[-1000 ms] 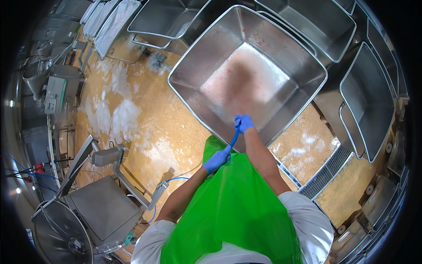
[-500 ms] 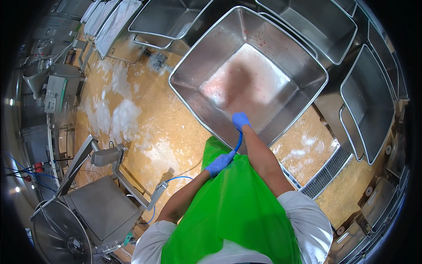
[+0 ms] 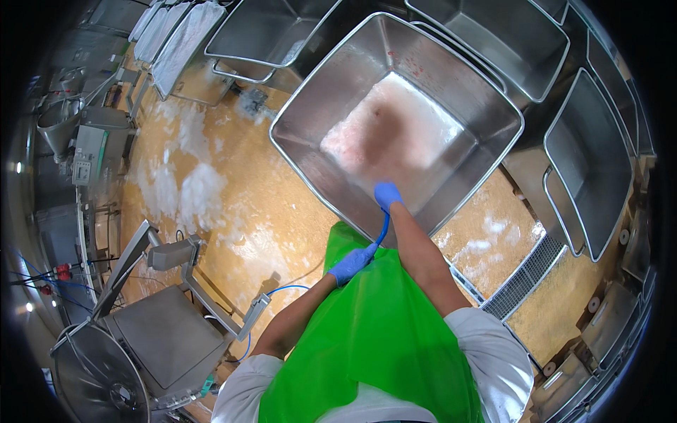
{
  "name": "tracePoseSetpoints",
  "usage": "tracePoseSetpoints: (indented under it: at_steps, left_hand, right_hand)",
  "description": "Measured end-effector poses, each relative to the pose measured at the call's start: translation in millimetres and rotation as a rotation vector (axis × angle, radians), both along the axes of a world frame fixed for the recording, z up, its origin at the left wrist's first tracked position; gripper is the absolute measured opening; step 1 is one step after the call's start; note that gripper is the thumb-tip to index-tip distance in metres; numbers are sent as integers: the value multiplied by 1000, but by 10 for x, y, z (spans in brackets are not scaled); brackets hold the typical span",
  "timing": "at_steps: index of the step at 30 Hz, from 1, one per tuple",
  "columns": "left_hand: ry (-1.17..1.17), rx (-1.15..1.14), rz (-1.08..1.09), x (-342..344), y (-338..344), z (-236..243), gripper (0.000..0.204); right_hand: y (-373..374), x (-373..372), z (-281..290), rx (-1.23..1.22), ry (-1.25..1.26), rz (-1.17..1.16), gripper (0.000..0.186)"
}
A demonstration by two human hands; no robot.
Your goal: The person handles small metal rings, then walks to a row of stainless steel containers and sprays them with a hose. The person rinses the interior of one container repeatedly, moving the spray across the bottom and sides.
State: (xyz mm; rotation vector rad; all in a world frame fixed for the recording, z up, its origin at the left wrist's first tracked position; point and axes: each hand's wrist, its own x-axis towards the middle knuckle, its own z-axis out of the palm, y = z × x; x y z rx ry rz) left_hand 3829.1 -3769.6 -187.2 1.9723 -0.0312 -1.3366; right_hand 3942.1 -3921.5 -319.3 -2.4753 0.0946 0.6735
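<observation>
A large square steel tub stands right in front of me, its floor partly covered by pinkish-white foam or liquid with a blurred dark patch over it. My right hand, in a blue glove, reaches over the tub's near rim and is closed at the end of a blue hose. Whatever the hose end looks like is hidden by that hand. Lower down, against my green apron, my gloved left hand is wrapped round the same hose outside the tub.
More steel tubs crowd the far side and the right. White foam lies on the tan floor to the left. A floor grate runs at the right. Steel equipment with a flat platform stands at the lower left.
The pinkish-white layer on the tub floor looks thicker and more foamy towards its left side. Both hands keep their hold on the hose and have barely moved.
</observation>
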Motion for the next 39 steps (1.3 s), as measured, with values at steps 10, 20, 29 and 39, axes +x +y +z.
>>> tracePoseSetpoints:
  at_steps: [10, 20, 29, 39]
  left_hand:
    - [-25, -20, 22, -57, 54, -160, 61]
    - [-96, -58, 15, -107, 142, -310, 63]
    - [-152, -56, -46, -133, 158, -309, 63]
    - [-106, -64, 27, -110, 171, -240, 64]
  right_hand:
    - [4, 88, 217, -21, -149, 137, 14]
    - [89, 192, 260, 94, 40, -63, 24]
    - [64, -53, 437, 160, 121, -538, 28]
    - [164, 102, 573, 448, 139, -826, 31]
